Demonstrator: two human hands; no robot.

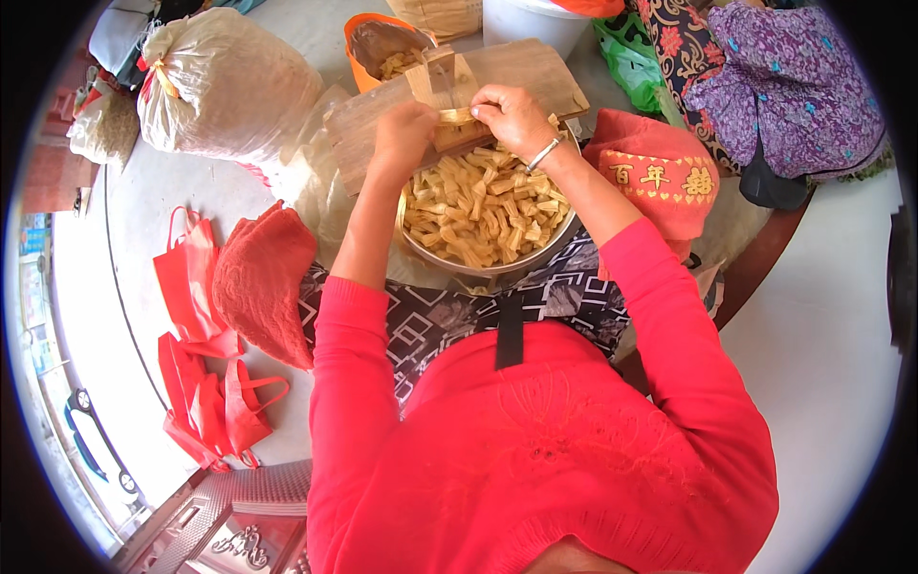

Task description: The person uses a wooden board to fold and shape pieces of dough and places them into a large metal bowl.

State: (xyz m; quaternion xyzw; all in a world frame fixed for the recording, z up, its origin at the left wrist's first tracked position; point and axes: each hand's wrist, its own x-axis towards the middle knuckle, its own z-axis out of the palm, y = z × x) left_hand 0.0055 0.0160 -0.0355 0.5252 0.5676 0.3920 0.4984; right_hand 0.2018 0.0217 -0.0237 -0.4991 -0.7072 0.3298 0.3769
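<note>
Two bare hands meet over the wooden board [535, 75] in my feed, and between them, above the board's near edge and the heaped basin [488, 272], lies the yellow strip [457, 117]. From what I can see, the left hand [405, 132] is curled closed at one end of it, while the right hand [513, 117] pinches the other between thumb and fingers. What worries me first is the board: it slants across the far side of the basin, and if it rests only on the rim, a hard push could tip or slide it. The yellow pieces [483, 206] are piled high, so a jolt might spill some over the edge onto the patterned cloth [445, 320] at the lap. The strip looks dry to me and could crack if bent or tugged sharply. The bracelet [544, 153] on the right wrist might catch on a piece if the arm dips. As for what I can't make out: the left fingertips are behind that hand's back, the board hides the basin's far rim, and I can't say whether the thin upright plate [441, 77] on the board has an edge. Whatever supports the basin is out of my sight.
</note>
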